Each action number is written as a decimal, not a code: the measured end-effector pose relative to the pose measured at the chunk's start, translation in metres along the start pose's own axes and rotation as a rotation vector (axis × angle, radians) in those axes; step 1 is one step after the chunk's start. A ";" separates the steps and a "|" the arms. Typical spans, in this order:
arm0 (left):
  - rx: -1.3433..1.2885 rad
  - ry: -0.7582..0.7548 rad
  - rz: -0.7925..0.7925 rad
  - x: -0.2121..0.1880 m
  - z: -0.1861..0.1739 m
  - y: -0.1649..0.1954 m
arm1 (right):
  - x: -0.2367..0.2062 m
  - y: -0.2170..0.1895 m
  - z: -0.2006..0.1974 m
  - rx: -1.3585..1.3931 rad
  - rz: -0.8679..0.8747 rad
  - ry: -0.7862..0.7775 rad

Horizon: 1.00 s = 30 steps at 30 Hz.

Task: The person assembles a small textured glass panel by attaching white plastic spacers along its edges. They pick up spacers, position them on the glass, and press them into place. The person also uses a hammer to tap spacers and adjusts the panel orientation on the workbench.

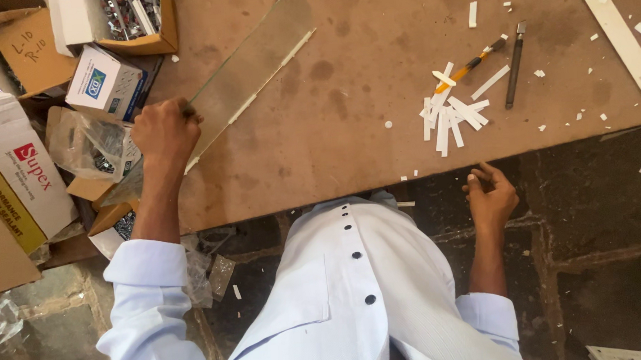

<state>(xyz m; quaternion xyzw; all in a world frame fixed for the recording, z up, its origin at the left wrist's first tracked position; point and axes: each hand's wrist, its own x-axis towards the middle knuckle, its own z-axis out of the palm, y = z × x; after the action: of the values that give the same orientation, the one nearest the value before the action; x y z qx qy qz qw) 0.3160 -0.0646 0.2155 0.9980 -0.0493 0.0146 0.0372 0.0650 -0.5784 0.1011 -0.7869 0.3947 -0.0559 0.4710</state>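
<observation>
Our left hand (166, 133) is closed round the near end of a long glass strip (251, 68), its grip pinching the edge so the strip lies slanted on the bench (346, 100), steadied. Our right hand (490, 194) hangs off the bench edge, fingers curled loosely on nothing. White plastic strips (451, 117) and a knife (515, 63) lie within reach; cardboard boxes (107, 81) crowd the left.
</observation>
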 end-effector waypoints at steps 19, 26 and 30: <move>0.012 -0.088 -0.007 -0.009 -0.005 0.009 | -0.004 0.006 0.006 0.006 0.037 -0.028; -0.005 -0.089 -0.027 -0.011 -0.006 0.011 | -0.003 0.007 0.005 -0.009 0.070 -0.032; -0.014 -0.064 -0.034 -0.012 -0.004 0.010 | -0.002 0.010 0.005 0.010 0.062 -0.040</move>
<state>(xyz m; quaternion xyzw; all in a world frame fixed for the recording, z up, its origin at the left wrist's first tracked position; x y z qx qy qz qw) 0.3030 -0.0732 0.2197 0.9983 -0.0334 -0.0183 0.0430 0.0606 -0.5763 0.0907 -0.7729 0.4094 -0.0275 0.4840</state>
